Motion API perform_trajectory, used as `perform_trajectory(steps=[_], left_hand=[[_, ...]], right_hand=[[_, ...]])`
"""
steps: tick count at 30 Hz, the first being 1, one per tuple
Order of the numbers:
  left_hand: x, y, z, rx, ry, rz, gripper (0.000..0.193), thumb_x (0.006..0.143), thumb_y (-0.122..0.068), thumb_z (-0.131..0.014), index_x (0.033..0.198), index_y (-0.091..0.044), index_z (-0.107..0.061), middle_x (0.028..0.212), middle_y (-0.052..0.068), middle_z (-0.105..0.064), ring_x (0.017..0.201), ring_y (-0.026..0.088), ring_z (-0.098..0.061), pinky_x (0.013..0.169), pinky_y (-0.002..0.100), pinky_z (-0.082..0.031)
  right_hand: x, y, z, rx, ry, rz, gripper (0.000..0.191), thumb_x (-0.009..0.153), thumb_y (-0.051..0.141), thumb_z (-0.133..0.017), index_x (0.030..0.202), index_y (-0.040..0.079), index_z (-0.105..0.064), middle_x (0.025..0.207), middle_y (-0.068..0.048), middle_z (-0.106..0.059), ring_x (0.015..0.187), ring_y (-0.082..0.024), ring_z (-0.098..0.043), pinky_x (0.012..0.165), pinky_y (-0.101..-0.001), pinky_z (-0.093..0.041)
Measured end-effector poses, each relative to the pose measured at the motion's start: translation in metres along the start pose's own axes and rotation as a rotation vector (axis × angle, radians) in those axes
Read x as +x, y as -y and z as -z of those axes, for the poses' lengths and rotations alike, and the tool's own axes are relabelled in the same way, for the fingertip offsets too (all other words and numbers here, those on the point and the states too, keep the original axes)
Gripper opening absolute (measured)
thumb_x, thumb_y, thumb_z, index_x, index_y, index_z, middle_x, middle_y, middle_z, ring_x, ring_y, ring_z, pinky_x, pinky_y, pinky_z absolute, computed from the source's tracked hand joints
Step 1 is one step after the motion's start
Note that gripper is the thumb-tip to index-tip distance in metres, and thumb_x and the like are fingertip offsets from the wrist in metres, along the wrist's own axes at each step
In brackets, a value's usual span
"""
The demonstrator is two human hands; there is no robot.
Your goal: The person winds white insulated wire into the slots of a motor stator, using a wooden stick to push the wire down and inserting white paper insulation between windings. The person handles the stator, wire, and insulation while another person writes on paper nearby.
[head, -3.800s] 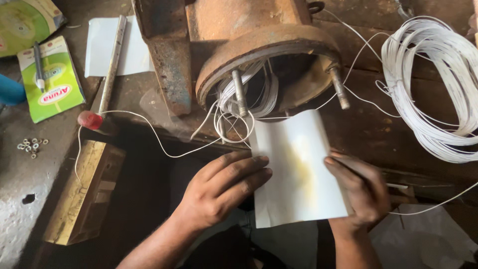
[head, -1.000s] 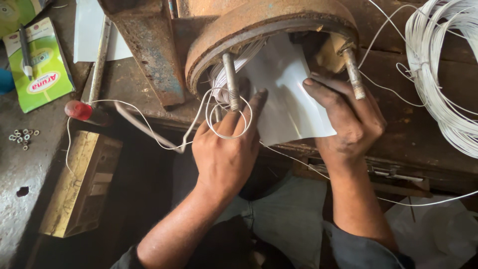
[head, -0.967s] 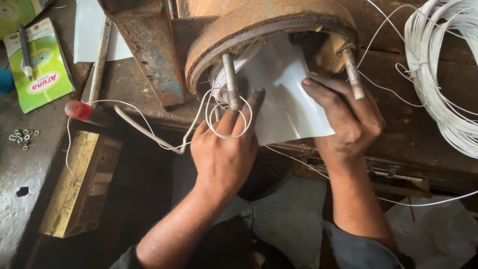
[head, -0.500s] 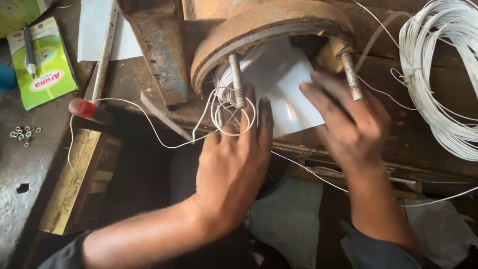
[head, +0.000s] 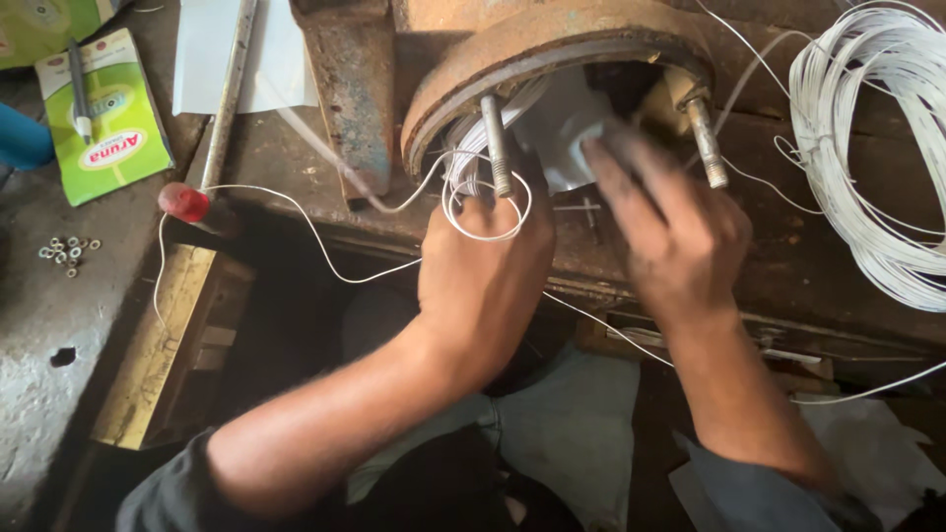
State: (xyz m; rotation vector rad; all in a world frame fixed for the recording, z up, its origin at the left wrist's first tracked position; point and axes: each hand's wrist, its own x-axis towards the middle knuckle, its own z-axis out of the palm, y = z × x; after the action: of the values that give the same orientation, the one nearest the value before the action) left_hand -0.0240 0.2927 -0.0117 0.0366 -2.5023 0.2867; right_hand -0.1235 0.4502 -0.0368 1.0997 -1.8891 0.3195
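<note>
Paper sheet [head: 567,138], white, curled, lying half inside the mouth of the rusty round housing [head: 537,49], between the two threaded studs. Upper part lost in the dark of the opening.

My left hand [head: 483,266]: fingers bent up against the lower left edge of the sheet, beside the left stud [head: 496,148]; whether they pinch the paper or only press it I cannot tell, the fingertips being hidden. A loop of thin white wire [head: 483,212] lies across the knuckles.

My right hand [head: 675,232]: fingers spread and blurred, laid flat on the right side of the sheet, not closed on anything. The right stud [head: 708,143] stands just beside it.

Handling note, my judgement: the sheet wants feeding evenly from both sides, kept curled to the wall of the bore, so no corner creases or snags the loose wire strands at the rim.

Nearby: large coil of white wire [head: 867,148] at right, well apart; red-handled tool [head: 222,108], green packet [head: 103,113] and small nuts [head: 67,254] at left.
</note>
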Motion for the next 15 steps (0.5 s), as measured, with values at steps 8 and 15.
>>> perform_trajectory(steps=[8, 15], left_hand=[[0.007, -0.003, -0.028, -0.063, 0.025, 0.092, 0.005, 0.073, -0.015, -0.073, 0.077, -0.013, -0.070, 0.070, 0.005, -0.065, 0.057, 0.021, -0.066, 0.048, 0.035, -0.051], [0.000, -0.005, -0.040, -0.084, 0.011, 0.121, 0.004, 0.074, -0.013, -0.073, 0.076, -0.015, -0.070, 0.066, 0.003, -0.064, 0.055, 0.022, -0.066, 0.047, 0.036, -0.049]], right_hand=[[0.005, 0.002, -0.015, -0.190, 0.155, 0.010, 0.038, 0.101, 0.007, -0.066, 0.135, 0.020, -0.075, 0.143, 0.005, -0.068, 0.087, -0.016, -0.071, 0.085, -0.0307, -0.061], [-0.004, 0.002, -0.030, -0.202, 0.290, 0.054, 0.043, 0.095, 0.010, -0.068, 0.136, 0.020, -0.074, 0.137, 0.002, -0.068, 0.088, -0.017, -0.072, 0.077, -0.0329, -0.059]])
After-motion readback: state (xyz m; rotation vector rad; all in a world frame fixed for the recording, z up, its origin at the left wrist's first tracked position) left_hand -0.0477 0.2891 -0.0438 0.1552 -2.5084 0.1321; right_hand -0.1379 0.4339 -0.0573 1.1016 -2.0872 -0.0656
